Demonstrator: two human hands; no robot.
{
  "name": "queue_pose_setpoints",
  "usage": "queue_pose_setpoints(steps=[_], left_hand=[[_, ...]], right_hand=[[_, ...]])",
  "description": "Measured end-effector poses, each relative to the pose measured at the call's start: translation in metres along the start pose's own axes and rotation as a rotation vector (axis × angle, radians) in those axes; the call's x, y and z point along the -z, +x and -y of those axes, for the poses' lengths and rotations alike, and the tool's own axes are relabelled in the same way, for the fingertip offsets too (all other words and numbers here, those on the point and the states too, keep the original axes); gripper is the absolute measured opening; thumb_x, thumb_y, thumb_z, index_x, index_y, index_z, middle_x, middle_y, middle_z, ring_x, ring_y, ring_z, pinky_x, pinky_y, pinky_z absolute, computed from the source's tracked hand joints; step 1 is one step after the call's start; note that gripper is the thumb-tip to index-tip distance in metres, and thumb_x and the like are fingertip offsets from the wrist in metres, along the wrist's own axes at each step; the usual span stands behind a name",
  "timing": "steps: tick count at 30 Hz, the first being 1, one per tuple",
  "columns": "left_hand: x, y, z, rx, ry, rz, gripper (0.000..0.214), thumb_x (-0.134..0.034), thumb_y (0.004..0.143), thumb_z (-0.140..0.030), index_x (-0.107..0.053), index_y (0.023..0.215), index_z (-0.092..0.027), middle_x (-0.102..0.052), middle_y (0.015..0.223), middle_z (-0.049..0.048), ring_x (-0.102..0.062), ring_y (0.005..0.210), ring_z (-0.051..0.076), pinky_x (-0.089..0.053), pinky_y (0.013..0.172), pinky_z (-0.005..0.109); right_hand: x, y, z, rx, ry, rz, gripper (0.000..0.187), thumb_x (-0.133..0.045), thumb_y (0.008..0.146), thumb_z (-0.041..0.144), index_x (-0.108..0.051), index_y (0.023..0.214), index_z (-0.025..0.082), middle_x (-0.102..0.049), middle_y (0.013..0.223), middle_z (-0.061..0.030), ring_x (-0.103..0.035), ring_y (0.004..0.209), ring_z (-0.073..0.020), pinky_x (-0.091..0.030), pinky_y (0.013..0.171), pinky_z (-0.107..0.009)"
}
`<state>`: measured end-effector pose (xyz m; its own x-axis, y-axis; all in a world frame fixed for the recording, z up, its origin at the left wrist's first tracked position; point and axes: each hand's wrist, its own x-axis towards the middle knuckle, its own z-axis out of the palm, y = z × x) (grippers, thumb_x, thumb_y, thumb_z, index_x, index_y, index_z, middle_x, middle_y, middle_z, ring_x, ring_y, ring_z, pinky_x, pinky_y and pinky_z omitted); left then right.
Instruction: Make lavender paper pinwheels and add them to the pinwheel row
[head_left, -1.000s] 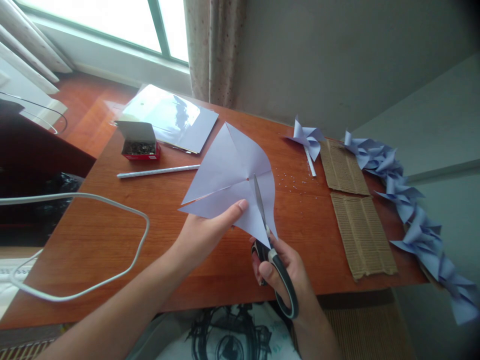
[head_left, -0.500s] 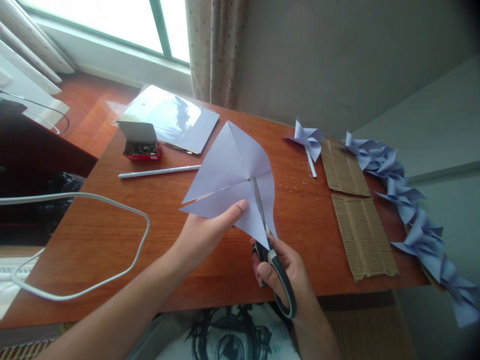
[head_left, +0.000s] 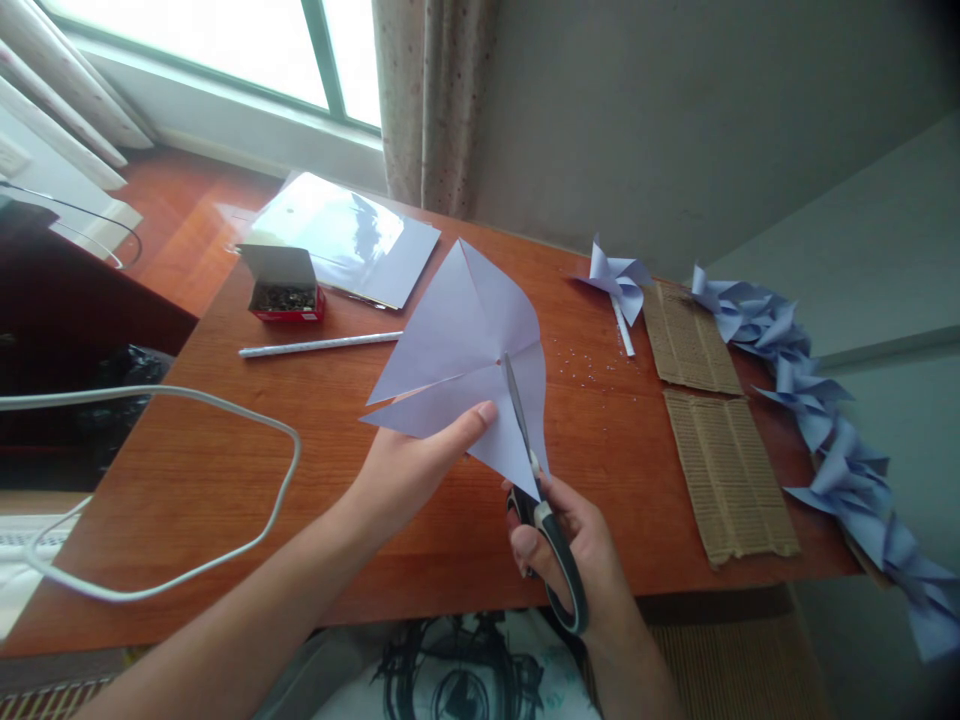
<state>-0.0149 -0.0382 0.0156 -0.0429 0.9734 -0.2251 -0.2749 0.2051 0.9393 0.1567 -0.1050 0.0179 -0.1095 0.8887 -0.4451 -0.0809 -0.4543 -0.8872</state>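
Observation:
A pale lilac paper square [head_left: 457, 340], slit along its diagonals, is held up over the brown table [head_left: 225, 460]. My left hand [head_left: 409, 465] pinches its lower edge, thumb on top. My right hand [head_left: 570, 550] grips black-handled scissors [head_left: 536, 490]. Their blades lie along a slit, and the tip reaches the sheet's centre.
A small red box of pins [head_left: 283, 290], a white stick [head_left: 319, 345] and a glossy sheet stack [head_left: 341, 235] lie at the back left. A white cable [head_left: 187, 410] loops at left. A finished pinwheel [head_left: 616, 280], two corrugated card pieces [head_left: 724, 470] and a row of pinwheels [head_left: 825, 410] lie at right.
The scissors have slid slightly further along the slit toward the centre. My left hand and the paper stay almost still.

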Motion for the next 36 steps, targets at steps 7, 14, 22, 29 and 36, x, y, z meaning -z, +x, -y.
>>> queue_pose_setpoints(steps=[7, 14, 22, 29, 36], left_hand=[[0.001, 0.000, 0.000, -0.008, 0.004, 0.016, 0.029, -0.077, 0.084, -0.037, -0.073, 0.105, -0.018, -0.077, 0.108, 0.0070, -0.068, 0.103, 0.026, -0.053, 0.093, 0.036], [0.000, 0.000, 0.001, -0.002, -0.016, -0.010, 0.028, -0.079, 0.082, -0.037, -0.074, 0.100, -0.016, -0.076, 0.101, 0.0065, -0.069, 0.096, 0.025, -0.053, 0.093, 0.036], [0.001, -0.001, 0.000, 0.009, -0.085, -0.044, 0.030, -0.080, 0.079, -0.036, -0.074, 0.100, -0.016, -0.077, 0.104, 0.0078, -0.069, 0.104, 0.028, -0.056, 0.090, 0.036], [0.001, -0.002, -0.003, 0.042, -0.197, -0.062, 0.024, -0.080, 0.078, -0.030, -0.076, 0.098, -0.018, -0.078, 0.092, 0.0059, -0.066, 0.116, 0.031, -0.055, 0.101, 0.040], [-0.005, 0.002, -0.008, -0.030, -0.375, -0.160, 0.033, -0.078, 0.076, -0.022, -0.073, 0.109, -0.019, -0.078, 0.097, 0.0044, -0.069, 0.112, 0.026, -0.056, 0.099, 0.035]], right_hand=[[0.000, -0.001, 0.000, -0.021, 0.002, 0.007, 0.055, -0.085, 0.071, 0.056, -0.068, 0.106, 0.018, -0.058, 0.074, 0.0016, -0.045, 0.056, -0.0090, -0.037, 0.051, -0.022], [0.004, -0.001, 0.000, 0.001, -0.021, 0.083, 0.057, -0.082, 0.071, 0.063, -0.066, 0.105, 0.019, -0.057, 0.071, 0.0022, -0.045, 0.058, -0.0106, -0.036, 0.053, -0.023], [0.009, -0.002, -0.004, 0.021, 0.006, 0.164, 0.069, -0.076, 0.070, 0.072, -0.066, 0.116, 0.022, -0.058, 0.080, -0.0034, -0.046, 0.067, -0.0163, -0.036, 0.056, -0.027], [0.020, -0.002, -0.007, 0.023, 0.061, 0.158, 0.069, -0.080, 0.067, 0.070, -0.068, 0.118, 0.026, -0.059, 0.079, -0.0033, -0.048, 0.067, -0.0167, -0.038, 0.060, -0.029], [0.037, -0.005, -0.007, -0.003, 0.031, 0.192, 0.074, -0.087, 0.059, 0.067, -0.068, 0.118, 0.027, -0.063, 0.081, -0.0045, -0.050, 0.069, -0.0184, -0.039, 0.062, -0.030]])
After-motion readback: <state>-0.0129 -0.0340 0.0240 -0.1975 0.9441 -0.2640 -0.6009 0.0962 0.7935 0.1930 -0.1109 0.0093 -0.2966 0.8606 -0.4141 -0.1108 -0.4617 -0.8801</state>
